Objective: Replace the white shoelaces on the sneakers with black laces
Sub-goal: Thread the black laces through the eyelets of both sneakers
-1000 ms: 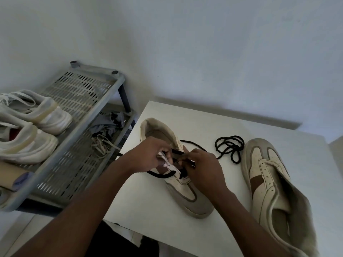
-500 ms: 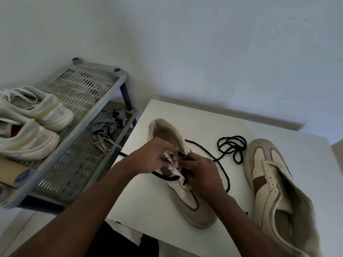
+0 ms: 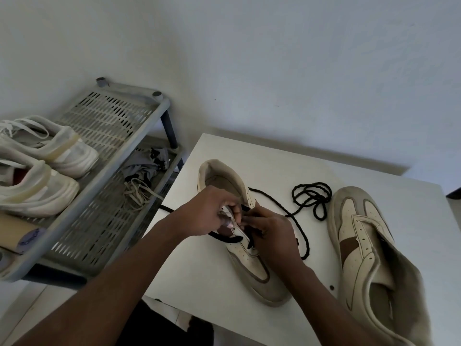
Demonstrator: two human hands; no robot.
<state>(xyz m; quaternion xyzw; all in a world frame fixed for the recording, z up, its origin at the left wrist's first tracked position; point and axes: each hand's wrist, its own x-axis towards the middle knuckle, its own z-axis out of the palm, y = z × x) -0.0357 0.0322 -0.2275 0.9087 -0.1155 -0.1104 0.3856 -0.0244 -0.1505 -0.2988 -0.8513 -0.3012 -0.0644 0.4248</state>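
White plaster wall [image 3: 274, 58] backs a white worktop [image 3: 287, 156] that stands hard against a grey slatted shoe rack [image 3: 99, 216] on its left.

Item one: a cream and grey sneaker [image 3: 257, 273] lies in the middle of the worktop, with its toe towards the near edge and its heel towards the wall. Both hands are on its eyelet area.

The left hand [image 3: 207, 213] is clenched on the pale eyelet flap of this sneaker, with thumb and fingers pinching it. The right hand [image 3: 274, 236] has its fingertips curled at the same row of eyelets, pinching the black lace [image 3: 311, 196].

The lace is partly threaded at the lower eyelets. One strand loops beneath the left hand and runs off the left edge of the worktop. Another passes the heel and crosses to the right, where it lies in a loose coil on the worktop between the two sneakers. A further length trails down beside the right wrist.

Item two: a second sneaker [image 3: 361, 245] lies on the right of the worktop, apart from the first, with its toe towards the wall. Its eyelets are bare.

On the rack's upper shelf sit two white shoes [image 3: 50, 156], side by side, and a cardboard tube [image 3: 15, 233] near the front edge. The lower shelf holds a grey cloth [image 3: 144, 168] and, just beside it, a tangle of pale laces [image 3: 139, 193].
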